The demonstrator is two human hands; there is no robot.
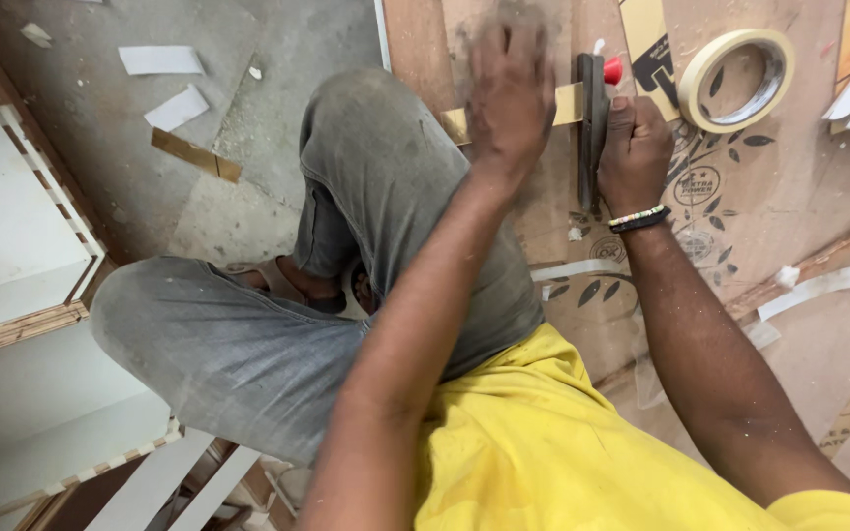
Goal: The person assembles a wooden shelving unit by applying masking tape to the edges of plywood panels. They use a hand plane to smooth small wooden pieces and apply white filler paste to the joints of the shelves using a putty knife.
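Tan edging strip [570, 104] is laid flat across a brown board [543, 216], running left to right. The left hand [509, 93] is pressed palm-down onto the strip's left part, blurred, with the fingers [504, 39] spread flat and not curled around anything; the strip passes beneath the palm and emerges on both sides of it. Just to the right, a dark grey hand tool [592, 118] is stood across the strip, at right angles to it, with a red knob [612, 70] at its far end. The tool's body is clasped by the right hand [634, 152], whose fingers [625, 113] are clenched around it from the right side, so that the strip lies under the tool and just beyond the knuckles. A beaded wristband [639, 217] is worn on the right wrist.

A roll of cream masking tape [737, 79] is seen lying flat on printed cardboard [740, 197], near the right hand but apart from it. The person is seated on the floor [150, 147] with grey trousers [366, 197] drawn up and a yellow shirt [543, 442] at the bottom. White and tan offcuts [174, 108] are scattered on the concrete at the left. A white-faced cabinet [12, 295] with plywood edges is seen at the far left.
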